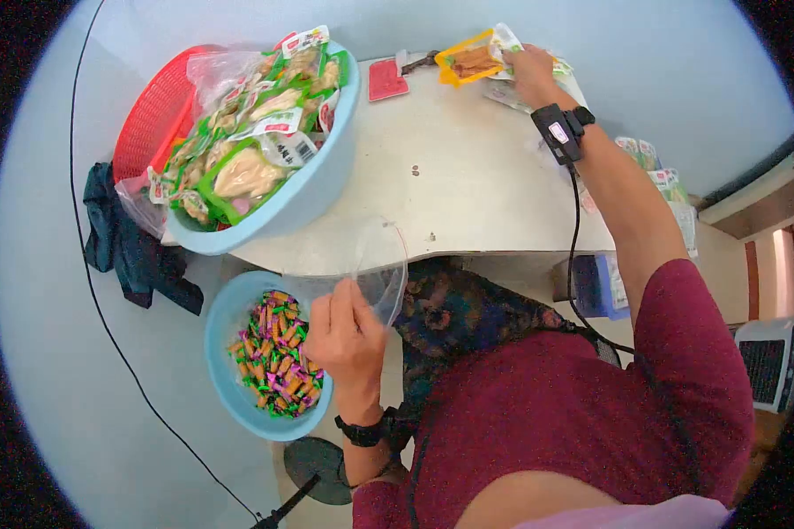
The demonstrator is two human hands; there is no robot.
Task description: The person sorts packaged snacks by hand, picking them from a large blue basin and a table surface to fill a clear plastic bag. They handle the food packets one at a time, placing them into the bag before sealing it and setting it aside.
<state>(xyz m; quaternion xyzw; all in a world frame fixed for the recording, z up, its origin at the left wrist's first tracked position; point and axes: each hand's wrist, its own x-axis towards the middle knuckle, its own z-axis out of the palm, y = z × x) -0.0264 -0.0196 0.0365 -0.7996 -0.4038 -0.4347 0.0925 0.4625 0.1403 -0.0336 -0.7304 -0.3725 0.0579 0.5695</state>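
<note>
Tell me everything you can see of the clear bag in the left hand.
The clear bag looks like thin, see-through plastic, with a fine reddish line along one edge. The left hand pinches it at the near side of the white table. I can make out nothing inside; whether its mouth is open is unclear.

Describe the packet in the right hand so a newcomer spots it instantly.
Find the pale table. Near its far edge, the right hand holds a packet. Its orange-yellow border and brown contents distinguish it from the flat red item leftward.
</note>
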